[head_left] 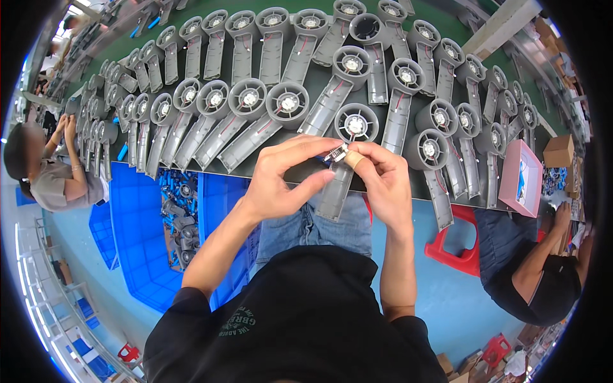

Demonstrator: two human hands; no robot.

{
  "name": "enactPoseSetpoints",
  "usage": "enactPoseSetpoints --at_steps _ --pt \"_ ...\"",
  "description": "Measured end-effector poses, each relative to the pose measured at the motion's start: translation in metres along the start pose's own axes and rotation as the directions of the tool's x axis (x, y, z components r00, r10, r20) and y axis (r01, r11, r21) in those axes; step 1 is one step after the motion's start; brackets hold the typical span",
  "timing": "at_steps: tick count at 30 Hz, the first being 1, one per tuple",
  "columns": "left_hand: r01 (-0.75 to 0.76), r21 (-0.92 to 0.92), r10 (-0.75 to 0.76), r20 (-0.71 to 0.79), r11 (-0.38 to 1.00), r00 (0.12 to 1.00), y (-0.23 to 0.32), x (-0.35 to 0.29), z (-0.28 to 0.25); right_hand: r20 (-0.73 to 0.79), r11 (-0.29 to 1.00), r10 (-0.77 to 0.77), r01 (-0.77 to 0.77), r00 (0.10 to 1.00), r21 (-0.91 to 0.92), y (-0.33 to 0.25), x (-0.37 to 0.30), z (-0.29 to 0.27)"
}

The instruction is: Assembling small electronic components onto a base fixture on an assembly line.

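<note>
In front of me, my left hand and my right hand meet with closed fingertips on a small circuit board. The board has a pale connector-like piece at its right end. A tan wrap covers one of my right fingertips. Just below the hands is a grey handheld-fan housing, its open handle pointing toward me over the table edge. Its round head with spokes and a white centre lies beyond my fingers. My fingers hide part of the board and the upper handle.
Rows of similar grey fan housings cover the dark green table. A pink box sits at the right edge. Blue bins with loose parts stand at lower left, a red stool at right. Other people work at far left and right.
</note>
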State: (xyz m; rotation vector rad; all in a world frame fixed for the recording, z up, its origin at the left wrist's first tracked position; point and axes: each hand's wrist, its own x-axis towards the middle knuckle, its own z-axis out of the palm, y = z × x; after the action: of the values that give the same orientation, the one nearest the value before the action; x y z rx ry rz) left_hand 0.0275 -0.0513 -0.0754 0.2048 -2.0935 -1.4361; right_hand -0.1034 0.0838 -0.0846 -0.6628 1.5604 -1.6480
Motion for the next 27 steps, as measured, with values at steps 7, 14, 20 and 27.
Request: enactPoseSetpoints --at_steps 7,14,20,27 --pt "0.054 -0.014 -0.053 0.048 0.998 0.997 -0.008 -0.005 -0.004 0.039 0.995 0.018 -0.014 0.999 -0.101 -0.008 0.001 -0.002" --pt "-0.021 0.106 0.016 0.043 0.994 0.999 -0.009 -0.004 -0.004 0.041 0.996 0.038 -0.034 0.998 -0.088 -0.009 0.002 -0.002" --pt "-0.255 0.346 0.217 0.145 0.903 0.965 -0.004 0.003 -0.01 0.007 0.979 0.055 -0.052 0.998 -0.198 -0.01 0.003 -0.004" --pt "-0.218 0.417 0.222 0.04 0.883 0.974 -0.003 -0.005 -0.002 -0.069 0.694 -0.609 0.49 0.79 -0.527 0.007 0.007 0.011"
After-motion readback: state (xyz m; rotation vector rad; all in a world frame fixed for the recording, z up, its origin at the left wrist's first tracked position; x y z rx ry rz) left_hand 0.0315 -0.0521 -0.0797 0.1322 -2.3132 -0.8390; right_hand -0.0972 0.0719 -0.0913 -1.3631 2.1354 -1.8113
